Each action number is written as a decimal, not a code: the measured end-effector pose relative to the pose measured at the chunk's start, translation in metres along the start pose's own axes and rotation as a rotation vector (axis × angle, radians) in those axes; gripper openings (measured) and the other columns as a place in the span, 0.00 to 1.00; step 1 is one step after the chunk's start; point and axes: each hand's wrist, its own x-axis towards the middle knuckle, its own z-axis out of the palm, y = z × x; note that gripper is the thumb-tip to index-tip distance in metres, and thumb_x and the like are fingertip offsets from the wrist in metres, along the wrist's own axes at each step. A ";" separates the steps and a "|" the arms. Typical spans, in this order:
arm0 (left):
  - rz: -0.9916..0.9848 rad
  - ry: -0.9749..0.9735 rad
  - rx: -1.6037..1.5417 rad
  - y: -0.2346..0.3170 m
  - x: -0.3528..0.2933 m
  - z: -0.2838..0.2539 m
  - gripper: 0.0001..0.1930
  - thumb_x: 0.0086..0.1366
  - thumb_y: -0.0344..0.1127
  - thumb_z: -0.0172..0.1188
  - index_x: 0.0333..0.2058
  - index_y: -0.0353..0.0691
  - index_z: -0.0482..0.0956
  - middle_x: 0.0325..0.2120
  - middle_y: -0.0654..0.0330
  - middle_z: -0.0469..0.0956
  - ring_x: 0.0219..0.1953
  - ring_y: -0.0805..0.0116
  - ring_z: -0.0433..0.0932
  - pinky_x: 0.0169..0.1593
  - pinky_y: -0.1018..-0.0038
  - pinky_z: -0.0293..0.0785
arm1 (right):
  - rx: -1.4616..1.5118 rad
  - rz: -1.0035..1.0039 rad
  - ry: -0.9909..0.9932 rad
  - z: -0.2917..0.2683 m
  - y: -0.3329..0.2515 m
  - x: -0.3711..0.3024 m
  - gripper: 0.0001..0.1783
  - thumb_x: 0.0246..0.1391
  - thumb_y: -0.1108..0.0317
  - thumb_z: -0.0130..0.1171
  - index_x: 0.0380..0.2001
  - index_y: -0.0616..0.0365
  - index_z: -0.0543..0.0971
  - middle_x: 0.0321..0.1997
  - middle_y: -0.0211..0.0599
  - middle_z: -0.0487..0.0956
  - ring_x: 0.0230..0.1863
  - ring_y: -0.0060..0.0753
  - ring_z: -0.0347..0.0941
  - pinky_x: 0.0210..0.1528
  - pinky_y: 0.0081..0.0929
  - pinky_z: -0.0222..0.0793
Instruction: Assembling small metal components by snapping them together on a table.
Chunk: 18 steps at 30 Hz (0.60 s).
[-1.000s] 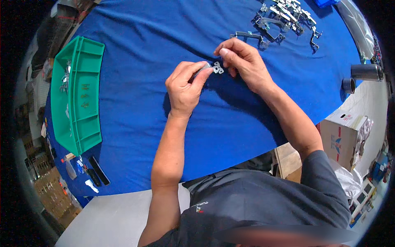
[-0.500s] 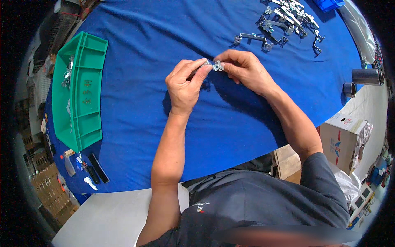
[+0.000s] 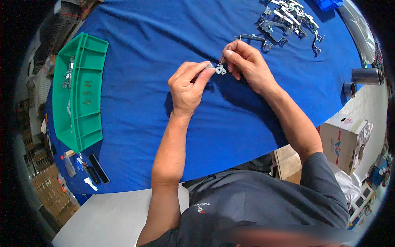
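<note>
My left hand (image 3: pixel 186 84) pinches a small silver metal bracket (image 3: pixel 221 69) between thumb and forefinger, above the blue cloth. The bracket's end with holes sticks out past the fingertips to the right; its other end is hidden by them. Just above and to the right, my right hand (image 3: pixel 248 65) is closed in a pinch, with the other fingers curled. Something thin seems to show at its fingertips, close over the bracket, too small to name.
A green plastic bin (image 3: pixel 91 88) with small metal parts stands at the left. Several black-and-silver bracket assemblies (image 3: pixel 284 18) lie heaped at the far right, near a blue tray (image 3: pixel 328 4). Dark cylinders (image 3: pixel 365 76) stand at the right edge; hand tools (image 3: pixel 91 173) lie at the near left.
My right hand has moved up and away from the bracket, its fingertips lifting off it. My left hand, still holding the bracket, has shifted slightly to the right.
</note>
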 end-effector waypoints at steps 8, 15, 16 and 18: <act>-0.089 0.058 -0.029 0.006 0.000 -0.003 0.08 0.55 0.26 0.71 0.35 0.34 0.85 0.28 0.59 0.81 0.27 0.74 0.78 0.31 0.79 0.73 | 0.120 0.122 0.049 -0.003 -0.002 0.000 0.09 0.64 0.65 0.53 0.40 0.60 0.74 0.34 0.33 0.79 0.25 0.17 0.72 0.21 0.14 0.66; -0.114 0.089 -0.033 0.003 0.001 -0.006 0.08 0.56 0.26 0.70 0.36 0.33 0.85 0.29 0.58 0.82 0.29 0.74 0.78 0.32 0.79 0.74 | -0.218 0.167 -0.158 -0.002 -0.009 -0.004 0.11 0.62 0.66 0.55 0.39 0.62 0.79 0.29 0.28 0.80 0.26 0.16 0.72 0.23 0.16 0.67; -0.114 0.089 -0.033 0.003 0.001 -0.006 0.08 0.56 0.26 0.70 0.36 0.33 0.85 0.29 0.58 0.82 0.29 0.74 0.78 0.32 0.79 0.74 | -0.236 0.120 -0.178 -0.001 -0.008 -0.004 0.11 0.62 0.66 0.55 0.39 0.62 0.79 0.29 0.27 0.80 0.26 0.15 0.71 0.24 0.17 0.67; -0.137 0.062 -0.097 0.004 0.001 -0.005 0.08 0.57 0.26 0.70 0.36 0.32 0.85 0.29 0.59 0.82 0.29 0.74 0.79 0.33 0.79 0.74 | -0.243 0.125 -0.174 0.001 -0.010 -0.004 0.10 0.62 0.66 0.55 0.39 0.62 0.79 0.29 0.27 0.79 0.26 0.15 0.71 0.24 0.17 0.67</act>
